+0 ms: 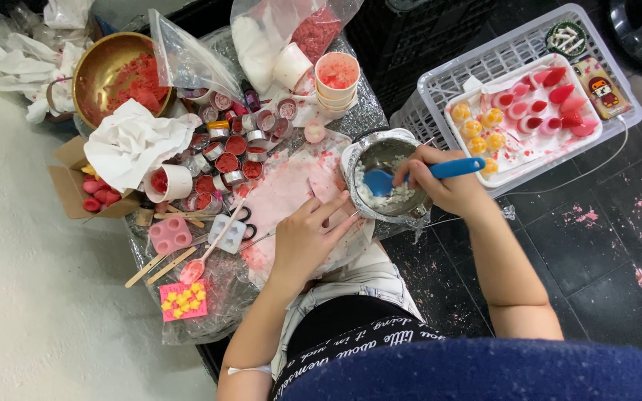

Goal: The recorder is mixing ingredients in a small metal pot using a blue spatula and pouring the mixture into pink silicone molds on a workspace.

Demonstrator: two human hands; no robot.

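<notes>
Head view: right hand grips a blue spatula in the metal pot; left hand, fingers open, steadies its rim. Scrape slowly.

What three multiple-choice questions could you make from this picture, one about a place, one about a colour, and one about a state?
1. Where does the left hand rest?
A. in the white basket
B. beside the metal pot, on the stained sheet
C. on the brass bowl

2. What colour is the spoon in the right hand?
A. blue
B. green
C. yellow

3. What is in the metal pot?
A. nothing
B. white flaky material
C. yellow liquid

Answers: 1 B, its fingers lie flat on the stained sheet by the pot's rim. 2 A, the spoon is blue. 3 B, white bits lie around the spoon's bowl.
</notes>
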